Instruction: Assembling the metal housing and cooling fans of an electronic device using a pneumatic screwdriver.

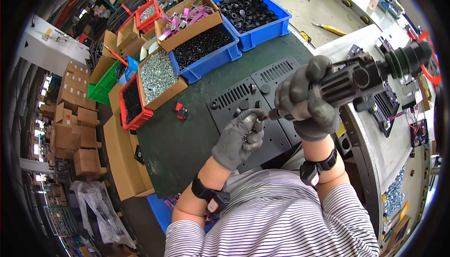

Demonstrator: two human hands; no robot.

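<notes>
My right hand [307,102], in a grey glove, grips a black electric screwdriver [356,79] held level, its bit pointing left. My left hand [240,137], also gloved, pinches at the bit's tip [266,117], apparently holding a small screw there; the screw itself is too small to make out. Both hands hover over a dark metal panel [276,137] with vent slots and several round black feet, lying on the green mat [178,144].
Blue bins hold black parts [248,11] and black screws [201,46]. Cardboard boxes hold silver screws [158,76] and pink-tagged pieces [187,18]. A red bin [132,103] sits left. A small red-black switch [181,110] lies on the mat. Another black panel [386,109] lies right.
</notes>
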